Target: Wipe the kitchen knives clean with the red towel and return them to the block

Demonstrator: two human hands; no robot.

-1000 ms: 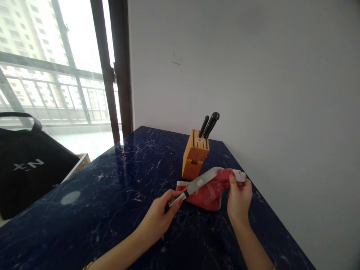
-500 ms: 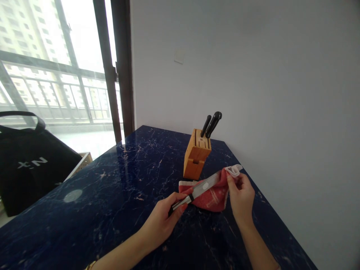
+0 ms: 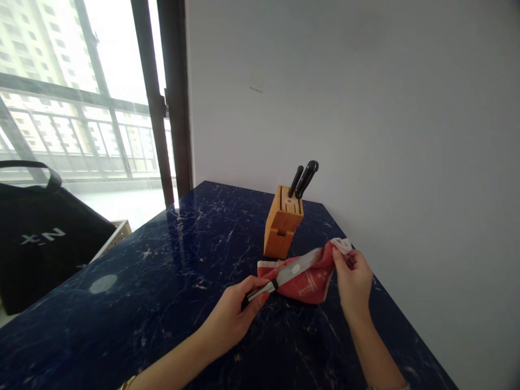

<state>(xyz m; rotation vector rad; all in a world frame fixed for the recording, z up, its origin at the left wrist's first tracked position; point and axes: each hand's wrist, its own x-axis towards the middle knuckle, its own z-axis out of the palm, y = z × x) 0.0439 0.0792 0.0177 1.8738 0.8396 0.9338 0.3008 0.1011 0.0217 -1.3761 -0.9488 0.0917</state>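
My left hand [image 3: 239, 306] is closed round the handle of a knife [image 3: 293, 268], whose blade slants up to the right. A red cloth with white edges [image 3: 311, 286] hangs behind and below the blade. Pinched in my right hand [image 3: 354, 273] is the cloth's upper right part, folded over the blade near its tip, which is hidden. Just beyond the cloth stands a wooden knife block [image 3: 280, 233], with two black-handled knives [image 3: 304, 179] in its slots.
The dark blue marbled table [image 3: 162, 303] meets a pale wall [image 3: 365, 135] on the right. A black bag [image 3: 44, 244] and a light-coloured crate [image 3: 116, 235] are beyond its left edge, near a window [image 3: 81, 108].
My right hand has shifted slightly right along the blade with the cloth's folded part. My left hand still holds the knife handle. The view has turned very slightly.
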